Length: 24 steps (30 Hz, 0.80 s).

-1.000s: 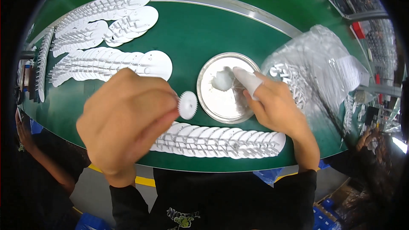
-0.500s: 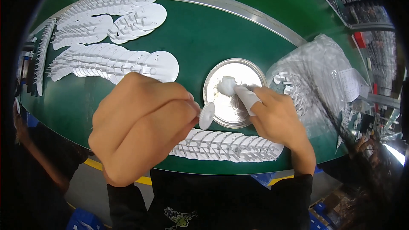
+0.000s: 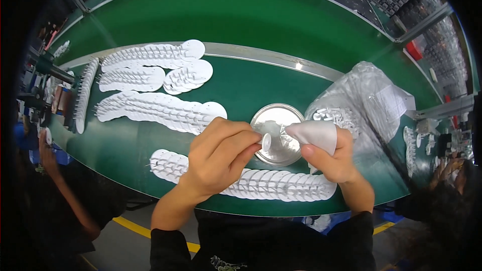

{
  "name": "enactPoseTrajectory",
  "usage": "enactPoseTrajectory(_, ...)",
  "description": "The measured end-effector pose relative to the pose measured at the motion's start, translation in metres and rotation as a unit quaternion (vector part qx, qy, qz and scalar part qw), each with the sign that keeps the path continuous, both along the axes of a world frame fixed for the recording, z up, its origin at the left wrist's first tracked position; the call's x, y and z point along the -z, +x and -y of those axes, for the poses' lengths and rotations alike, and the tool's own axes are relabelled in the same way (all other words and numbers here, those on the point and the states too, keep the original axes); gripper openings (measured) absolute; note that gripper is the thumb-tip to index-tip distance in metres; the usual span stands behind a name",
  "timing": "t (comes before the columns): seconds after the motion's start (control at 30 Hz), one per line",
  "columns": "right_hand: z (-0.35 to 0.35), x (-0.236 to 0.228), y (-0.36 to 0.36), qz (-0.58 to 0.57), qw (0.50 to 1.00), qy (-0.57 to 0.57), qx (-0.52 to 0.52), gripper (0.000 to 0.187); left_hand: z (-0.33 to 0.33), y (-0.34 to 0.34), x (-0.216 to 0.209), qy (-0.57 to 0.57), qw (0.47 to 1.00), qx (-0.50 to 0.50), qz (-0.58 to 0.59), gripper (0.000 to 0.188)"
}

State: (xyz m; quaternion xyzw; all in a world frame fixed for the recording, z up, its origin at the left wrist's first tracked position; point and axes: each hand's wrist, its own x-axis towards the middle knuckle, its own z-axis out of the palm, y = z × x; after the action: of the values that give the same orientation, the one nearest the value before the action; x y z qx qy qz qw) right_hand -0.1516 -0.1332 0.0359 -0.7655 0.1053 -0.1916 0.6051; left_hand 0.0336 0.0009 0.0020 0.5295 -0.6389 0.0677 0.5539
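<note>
The left hand (image 3: pixel 219 153) pinches a gear (image 3: pixel 267 142) at its fingertips, near the dish (image 3: pixel 273 114). Cannot tell whether the right hand (image 3: pixel 329 150) grips anything.

On the worktable (image 3: pixel 123 145), a shallow dish (image 3: pixel 268 112) lies right of centre. The left hand (image 3: pixel 216 158) holds a gear wheel (image 3: pixel 267 142) at the dish's near left rim in view; the right hand (image 3: pixel 334 155) is at its right. Before the dish, a near row of pegged discs (image 3: pixel 281 185) passes under the left hand. Behind, to the left, lies a long row (image 3: pixel 165 112), then two short rows (image 3: pixel 131 79) side by side, then a back row (image 3: pixel 150 56) near the rail (image 3: pixel 271 62). Leftmost stands a side row (image 3: pixel 86 95). Right of the dish, a plastic bag (image 3: pixel 369 85) contains small parts (image 3: pixel 336 118).
</note>
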Motion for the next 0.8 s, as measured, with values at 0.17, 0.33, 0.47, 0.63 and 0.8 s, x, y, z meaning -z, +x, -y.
enactPoseTrajectory(0.17, -0.006, -0.004, 0.012, 0.068, 0.988, -0.135, -0.002, 0.032, 0.000, -0.006, 0.000, 0.019, 0.999, -0.004, -0.030, 0.024)
enactPoseTrajectory(0.33, -0.013, 0.008, 0.019, 0.114, 0.875, -0.469, 0.045, 0.041, 0.001, -0.009, -0.003, 0.028, 0.999, -0.007, -0.019, 0.020)
enactPoseTrajectory(0.47, -0.015, 0.006, 0.018, 0.129, 0.778, -0.612, 0.057, 0.046, -0.001, -0.008, -0.003, 0.048, 0.997, 0.009, -0.067, 0.017)
enactPoseTrajectory(0.63, -0.013, 0.010, 0.015, 0.137, 0.762, -0.632, 0.040, 0.046, -0.005, -0.007, -0.001, 0.061, 0.989, 0.034, -0.133, 0.012)
enactPoseTrajectory(0.8, -0.012, 0.008, 0.021, 0.149, 0.841, -0.517, 0.049, 0.045, -0.005, -0.002, -0.002, 0.064, 0.988, 0.059, -0.126, 0.011)
